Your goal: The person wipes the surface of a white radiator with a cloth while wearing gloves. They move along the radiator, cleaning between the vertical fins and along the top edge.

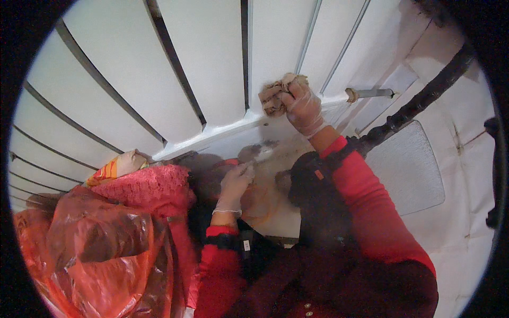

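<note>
My right hand (305,109), in a thin clear glove, grips a crumpled brownish cloth (274,98). The cloth presses against the lower edge of a white ribbed panel (214,63) that looks like a radiator, with dark gaps between its wide ribs. Lower and to the left is my left hand (235,186), gloved too, with its fingers curled in. Whatever it may hold is too small and blurred to make out. A thin orange loop (257,204) shows beside it on the pale surface below, where dark smudges mark the area between my hands.
At the left lie a red translucent plastic bag (114,265), pink textured fabric (151,188) and a yellow-orange patterned packet (119,167). A short pipe (374,93) sticks out beyond the panel. A dark ridged pole (419,100) slants across the right, near a grey rounded-corner panel (411,167).
</note>
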`<state>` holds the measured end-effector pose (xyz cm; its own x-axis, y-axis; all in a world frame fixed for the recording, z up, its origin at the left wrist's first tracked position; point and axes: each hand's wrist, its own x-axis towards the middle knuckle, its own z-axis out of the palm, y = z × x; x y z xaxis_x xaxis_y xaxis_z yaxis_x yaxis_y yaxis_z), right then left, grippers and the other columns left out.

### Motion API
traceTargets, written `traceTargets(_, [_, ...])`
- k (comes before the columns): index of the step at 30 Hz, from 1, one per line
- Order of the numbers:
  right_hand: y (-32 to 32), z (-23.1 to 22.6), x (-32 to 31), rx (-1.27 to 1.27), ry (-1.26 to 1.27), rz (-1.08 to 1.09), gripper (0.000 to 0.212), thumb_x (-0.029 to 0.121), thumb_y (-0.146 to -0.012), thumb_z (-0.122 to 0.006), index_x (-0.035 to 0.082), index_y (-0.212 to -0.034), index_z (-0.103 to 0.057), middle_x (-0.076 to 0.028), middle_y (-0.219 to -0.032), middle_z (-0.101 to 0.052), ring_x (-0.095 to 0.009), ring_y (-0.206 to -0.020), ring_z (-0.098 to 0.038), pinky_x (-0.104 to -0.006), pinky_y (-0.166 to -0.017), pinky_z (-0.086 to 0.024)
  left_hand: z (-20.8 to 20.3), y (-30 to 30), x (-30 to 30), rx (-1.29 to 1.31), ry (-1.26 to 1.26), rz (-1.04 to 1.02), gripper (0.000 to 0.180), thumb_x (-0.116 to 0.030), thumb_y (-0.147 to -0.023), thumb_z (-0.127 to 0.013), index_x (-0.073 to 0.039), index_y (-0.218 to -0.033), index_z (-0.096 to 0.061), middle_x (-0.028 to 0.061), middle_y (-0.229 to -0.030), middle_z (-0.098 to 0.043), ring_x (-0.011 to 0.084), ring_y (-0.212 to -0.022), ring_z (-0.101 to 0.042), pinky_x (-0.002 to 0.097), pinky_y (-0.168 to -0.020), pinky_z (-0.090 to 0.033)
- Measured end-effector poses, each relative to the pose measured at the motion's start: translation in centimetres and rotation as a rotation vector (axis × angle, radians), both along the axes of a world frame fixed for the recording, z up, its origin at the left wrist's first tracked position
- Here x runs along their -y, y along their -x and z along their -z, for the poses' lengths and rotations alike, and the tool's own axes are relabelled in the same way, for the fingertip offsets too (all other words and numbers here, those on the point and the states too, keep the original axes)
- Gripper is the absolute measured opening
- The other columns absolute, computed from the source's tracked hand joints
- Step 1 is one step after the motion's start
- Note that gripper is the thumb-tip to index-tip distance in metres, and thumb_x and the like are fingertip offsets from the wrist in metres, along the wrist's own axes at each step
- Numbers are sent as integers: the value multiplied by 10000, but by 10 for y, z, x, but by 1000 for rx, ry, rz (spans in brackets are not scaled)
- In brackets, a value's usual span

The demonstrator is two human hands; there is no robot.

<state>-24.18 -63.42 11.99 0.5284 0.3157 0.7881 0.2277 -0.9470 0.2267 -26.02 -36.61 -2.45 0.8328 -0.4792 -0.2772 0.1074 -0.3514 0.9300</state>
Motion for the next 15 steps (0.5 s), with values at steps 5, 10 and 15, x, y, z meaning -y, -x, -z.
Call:
traceTargets(5, [3, 50, -6, -171, -48, 82, 142, 134, -778, -664, 117, -920, -668, -100, -1012, -602, -344, -914, -621, -446, -692, -552, 12, -2, 1, 41, -6, -21, 379, -184, -991, -593, 6, -1317, -639, 68, -984, -719, 121, -824, -631, 262, -799, -513])
traceTargets(10, [2, 49, -6, -152, -12, 15, 212, 108, -765, -651, 123, -974, -686, -116, -996, -599, -353, -938, -613, -456, -734, -541, 18, -4, 3, -17, -33, -23, 392, -146, -958, -612, 5, -1319, -638, 65, -984, -722, 127, -845, -641, 254, -815, -513])
traceTargets(15, [-10, 4, -45, -92, -72, -32, 156, 120, -778, -651, 101, -933, -660, -113, -977, -591, -331, -905, -608, -463, -731, -530, 18, -7, 8, -8, -61, -56, 417, -273, -963, -610, -55, -1315, -652, 81, -1032, -730, 171, -927, -663, 284, -866, -507])
